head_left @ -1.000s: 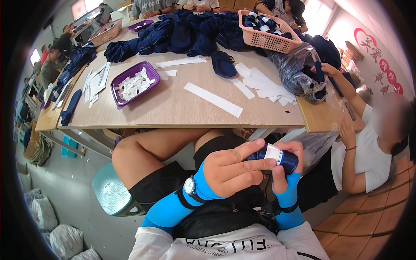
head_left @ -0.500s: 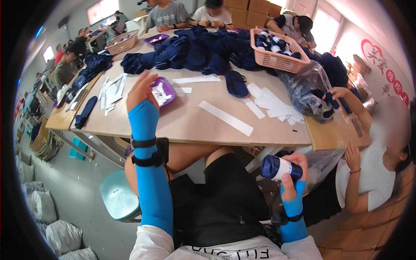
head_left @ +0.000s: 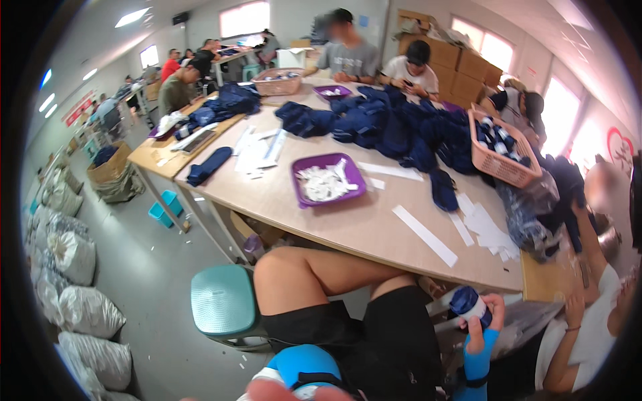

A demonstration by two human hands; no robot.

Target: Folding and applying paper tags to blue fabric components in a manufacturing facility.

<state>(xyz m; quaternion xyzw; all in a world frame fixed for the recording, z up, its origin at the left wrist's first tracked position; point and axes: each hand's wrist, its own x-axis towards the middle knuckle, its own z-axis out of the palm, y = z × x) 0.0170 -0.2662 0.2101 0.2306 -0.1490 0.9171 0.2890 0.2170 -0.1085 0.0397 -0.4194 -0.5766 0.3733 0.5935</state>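
My right hand (head_left: 487,319), in a blue sleeve, grips a rolled navy fabric bundle (head_left: 463,298) with a white paper band around it, held off the table's front edge. My left hand (head_left: 291,393) is raised close to the camera at the lower edge, blurred and cut off, so its fingers do not show clearly. The blue sleeve bends above it. On the table, a purple tray (head_left: 299,200) holds many small white pieces. White paper strips (head_left: 424,235) lie to its right, near a flat navy piece (head_left: 443,190).
A navy fabric heap (head_left: 388,127) covers the table's far side. A pink basket (head_left: 511,172) of banded rolls stands at right beside a plastic bag (head_left: 528,214). A co-worker (head_left: 568,334) sits at right. A green stool (head_left: 223,299) and white sacks (head_left: 90,311) are at left.
My left hand has come back from beside the purple tray to close under the camera. The view has swung left. My right hand keeps the banded roll.
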